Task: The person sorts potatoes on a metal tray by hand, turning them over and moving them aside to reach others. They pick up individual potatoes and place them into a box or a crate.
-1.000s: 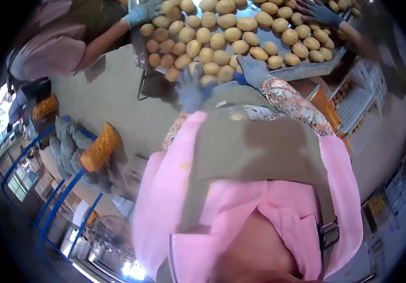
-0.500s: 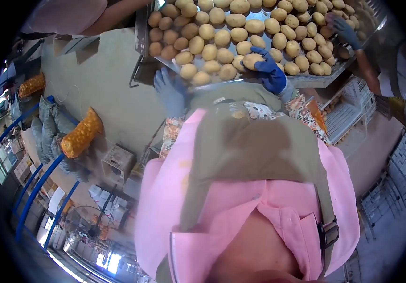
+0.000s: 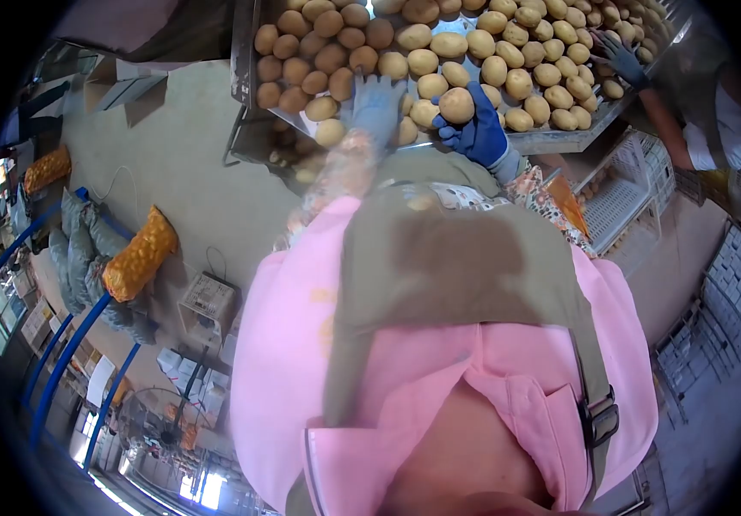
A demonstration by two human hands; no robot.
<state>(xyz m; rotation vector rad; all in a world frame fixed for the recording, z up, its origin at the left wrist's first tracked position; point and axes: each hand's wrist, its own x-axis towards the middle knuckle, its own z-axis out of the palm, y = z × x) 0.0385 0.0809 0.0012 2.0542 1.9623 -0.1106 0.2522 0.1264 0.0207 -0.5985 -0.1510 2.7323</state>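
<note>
Many potatoes (image 3: pixel 449 45) lie on a metal sorting table (image 3: pixel 551 142) in front of me. My right hand (image 3: pixel 484 136), in a dark blue glove, grips a potato (image 3: pixel 456 105) at the table's near edge, its thumb and fingers around the sides. My left hand (image 3: pixel 377 107), in a paler blue-grey glove, reaches over the near-left part of the table with its fingers spread among the potatoes. It is slightly blurred, and whatever lies under its palm is hidden. Browner potatoes (image 3: pixel 330 58) lie beyond and to the left of it.
A co-worker's gloved hand (image 3: pixel 620 58) touches potatoes at the table's right side. White plastic crates (image 3: pixel 624 202) stand below on the right. Left on the floor are a filled orange net sack (image 3: pixel 141 252), grey sacks (image 3: pixel 78 249) and a white box stool (image 3: pixel 207 301).
My left hand has swung from beside the table edge up and right, onto the potatoes. The right hand still holds a potato, now turned more upright. The other person's arm at top left has left view.
</note>
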